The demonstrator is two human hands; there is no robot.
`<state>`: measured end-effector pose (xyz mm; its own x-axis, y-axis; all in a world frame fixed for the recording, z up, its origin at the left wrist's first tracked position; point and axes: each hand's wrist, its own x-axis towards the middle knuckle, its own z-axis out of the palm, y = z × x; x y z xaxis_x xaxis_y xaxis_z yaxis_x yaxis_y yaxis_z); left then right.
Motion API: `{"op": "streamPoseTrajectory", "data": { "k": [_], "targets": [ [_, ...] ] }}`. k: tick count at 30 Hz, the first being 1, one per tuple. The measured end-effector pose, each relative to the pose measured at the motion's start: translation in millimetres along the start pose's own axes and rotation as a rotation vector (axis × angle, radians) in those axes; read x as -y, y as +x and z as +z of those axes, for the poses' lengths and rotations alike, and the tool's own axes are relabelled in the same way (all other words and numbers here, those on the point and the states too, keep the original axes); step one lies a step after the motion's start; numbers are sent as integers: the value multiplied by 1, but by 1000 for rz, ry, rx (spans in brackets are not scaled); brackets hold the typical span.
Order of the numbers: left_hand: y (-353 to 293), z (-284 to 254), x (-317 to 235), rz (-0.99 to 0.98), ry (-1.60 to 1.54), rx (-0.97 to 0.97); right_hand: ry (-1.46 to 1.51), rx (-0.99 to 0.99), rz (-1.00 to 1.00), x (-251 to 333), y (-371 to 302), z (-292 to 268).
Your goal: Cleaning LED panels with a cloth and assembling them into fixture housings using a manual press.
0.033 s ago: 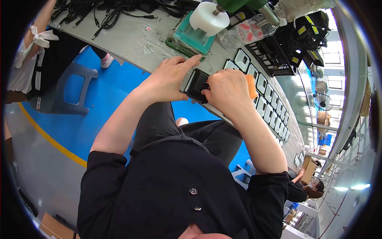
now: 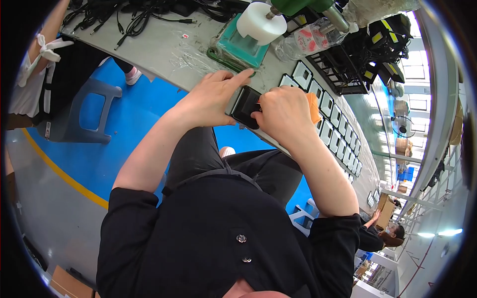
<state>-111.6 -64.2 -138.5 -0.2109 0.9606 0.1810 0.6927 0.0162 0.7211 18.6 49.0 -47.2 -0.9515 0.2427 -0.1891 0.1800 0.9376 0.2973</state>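
A black box-shaped device (image 2: 246, 107) with a pale rim lies at the table's front edge, between my two hands. My left hand (image 2: 208, 102) rests at its left side, index finger and thumb stretched apart around that end. Over the device's right part, my right hand (image 2: 287, 111) is closed, its fingers curled down and its thumb against the black top. A tiny bit of red shows at those fingertips; what they pinch is hidden. Orange cloth-like material (image 2: 313, 107) pokes out beyond my right hand, and I cannot tell whether the hand holds it.
Beyond my left hand stands a green press fixture (image 2: 238, 52) under a white round head (image 2: 261, 24). Rows of pale-framed panels (image 2: 328, 107) cover the table to the right. Black cables (image 2: 136, 25), a plastic bottle (image 2: 305, 39) and a black crate (image 2: 343, 74) lie farther back. A person sits at left.
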Motion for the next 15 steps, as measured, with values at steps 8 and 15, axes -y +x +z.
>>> {"op": "streamPoseTrajectory", "data": {
  "k": [8, 15],
  "targets": [
    [2, 5, 6, 57, -27, -18, 42, -11, -16, -2, 1, 6],
    [0, 6, 8, 92, -1, -41, 133, -71, 1, -2, -3, 15]
  ]
}}
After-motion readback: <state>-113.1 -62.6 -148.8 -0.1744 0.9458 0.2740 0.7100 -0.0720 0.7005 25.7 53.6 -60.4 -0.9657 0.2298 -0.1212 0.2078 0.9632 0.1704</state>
